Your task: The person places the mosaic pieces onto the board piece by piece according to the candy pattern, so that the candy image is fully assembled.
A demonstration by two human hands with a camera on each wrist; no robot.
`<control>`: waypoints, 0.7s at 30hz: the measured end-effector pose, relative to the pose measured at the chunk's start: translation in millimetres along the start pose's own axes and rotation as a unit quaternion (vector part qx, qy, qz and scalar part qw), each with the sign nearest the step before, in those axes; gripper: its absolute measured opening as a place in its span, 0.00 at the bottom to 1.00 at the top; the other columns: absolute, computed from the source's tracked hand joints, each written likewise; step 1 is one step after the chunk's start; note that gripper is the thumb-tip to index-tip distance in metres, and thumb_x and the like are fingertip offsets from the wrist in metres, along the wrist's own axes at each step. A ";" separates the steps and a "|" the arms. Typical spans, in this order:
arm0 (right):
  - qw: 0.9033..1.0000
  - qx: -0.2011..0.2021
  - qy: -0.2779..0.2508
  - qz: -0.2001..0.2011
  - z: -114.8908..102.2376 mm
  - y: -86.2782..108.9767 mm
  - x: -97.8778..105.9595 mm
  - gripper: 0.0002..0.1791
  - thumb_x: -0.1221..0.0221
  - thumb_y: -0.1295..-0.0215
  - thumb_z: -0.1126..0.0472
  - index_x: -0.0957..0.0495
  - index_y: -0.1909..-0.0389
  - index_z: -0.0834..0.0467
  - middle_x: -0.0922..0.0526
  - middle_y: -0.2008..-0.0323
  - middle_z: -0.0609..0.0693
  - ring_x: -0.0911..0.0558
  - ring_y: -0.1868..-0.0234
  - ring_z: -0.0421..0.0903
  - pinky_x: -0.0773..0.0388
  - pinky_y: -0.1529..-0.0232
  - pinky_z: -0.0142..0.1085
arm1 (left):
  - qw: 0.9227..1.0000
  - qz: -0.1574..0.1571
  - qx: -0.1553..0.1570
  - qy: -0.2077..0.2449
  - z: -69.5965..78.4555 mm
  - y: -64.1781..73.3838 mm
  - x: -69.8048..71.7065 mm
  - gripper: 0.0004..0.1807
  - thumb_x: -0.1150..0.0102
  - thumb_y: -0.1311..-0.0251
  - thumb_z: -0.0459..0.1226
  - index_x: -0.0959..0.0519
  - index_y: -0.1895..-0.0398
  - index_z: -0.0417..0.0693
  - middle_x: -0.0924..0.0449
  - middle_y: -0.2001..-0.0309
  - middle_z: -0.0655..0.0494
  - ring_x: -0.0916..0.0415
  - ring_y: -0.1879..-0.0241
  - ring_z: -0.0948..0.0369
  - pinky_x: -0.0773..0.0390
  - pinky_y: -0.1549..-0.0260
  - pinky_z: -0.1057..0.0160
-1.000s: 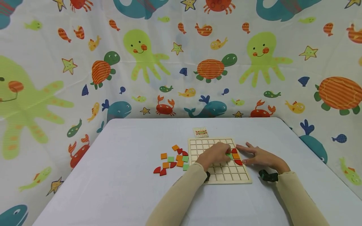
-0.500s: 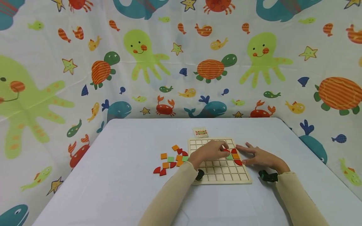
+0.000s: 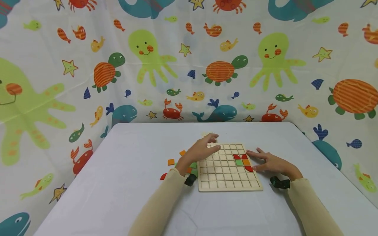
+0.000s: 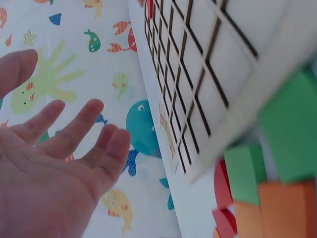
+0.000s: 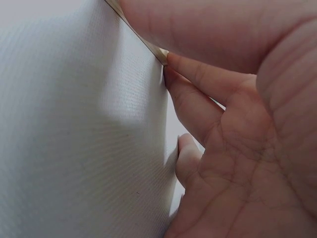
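A wooden grid board (image 3: 218,178) lies on the table. Near its right edge sit red quarter-circle tiles (image 3: 248,168), a green square tile (image 3: 239,162) and an orange square tile (image 3: 246,162). My left hand (image 3: 200,150) hovers over the board's upper left corner with spread, slightly bent fingers; its palm is bare in the left wrist view. Under and beside its wrist lie loose tiles (image 4: 287,208), green, orange and red, partly hidden. My right hand (image 3: 274,164) rests at the board's right edge, its fingertips (image 5: 173,74) touching the rim.
A small pattern card (image 3: 204,134) lies behind the board, mostly covered by my left hand. Left of the board, an orange square tile (image 3: 171,162) and a red tile (image 3: 163,176) lie on the white table (image 3: 133,147). A sea-animal cloth (image 3: 189,65) hangs behind.
My left hand has drawn away from the tiles at the board's right side, moving left to the upper left corner, and its fingers have spread. The right hand stays put.
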State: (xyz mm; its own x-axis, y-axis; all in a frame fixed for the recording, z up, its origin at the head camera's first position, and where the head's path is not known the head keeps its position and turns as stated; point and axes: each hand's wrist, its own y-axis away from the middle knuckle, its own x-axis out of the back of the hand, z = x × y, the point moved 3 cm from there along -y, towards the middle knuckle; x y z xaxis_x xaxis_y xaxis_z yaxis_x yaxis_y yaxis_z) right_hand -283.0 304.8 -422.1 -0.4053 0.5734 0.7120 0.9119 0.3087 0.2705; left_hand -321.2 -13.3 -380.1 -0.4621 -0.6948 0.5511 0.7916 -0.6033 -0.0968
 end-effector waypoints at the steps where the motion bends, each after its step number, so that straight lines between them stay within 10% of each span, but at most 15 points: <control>1: 1.000 0.001 -0.002 0.000 -0.2 0.5 0.1 0.49 0.29 0.35 0.49 0.39 0.17 0.58 0.62 0.19 0.77 0.65 0.21 0.82 0.65 0.34 0.83 | 1.000 0.008 0.007 0.002 -2.2 2.3 3.5 0.33 0.43 0.21 0.49 0.35 0.18 0.50 0.30 0.25 0.40 0.34 0.25 0.42 0.32 0.31 0.38; 21: 1.000 -0.004 -0.004 0.000 1.5 1.0 0.3 0.49 0.29 0.35 0.48 0.39 0.17 0.57 0.62 0.19 0.77 0.64 0.22 0.83 0.62 0.34 0.84 | 0.990 0.067 0.110 -0.060 -42.5 37.8 47.9 0.23 0.42 0.21 0.45 0.23 0.30 0.45 0.20 0.36 0.46 0.28 0.36 0.44 0.24 0.36 0.42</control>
State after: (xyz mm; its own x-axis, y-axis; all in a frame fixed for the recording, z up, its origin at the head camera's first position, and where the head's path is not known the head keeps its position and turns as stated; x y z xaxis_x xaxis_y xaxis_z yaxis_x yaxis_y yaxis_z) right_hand -282.3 306.4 -422.6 -0.4058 0.5790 0.7072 0.9124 0.3025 0.2759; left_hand -330.4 -86.1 -392.6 -0.3068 -0.7035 0.6411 0.9167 -0.3996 0.0002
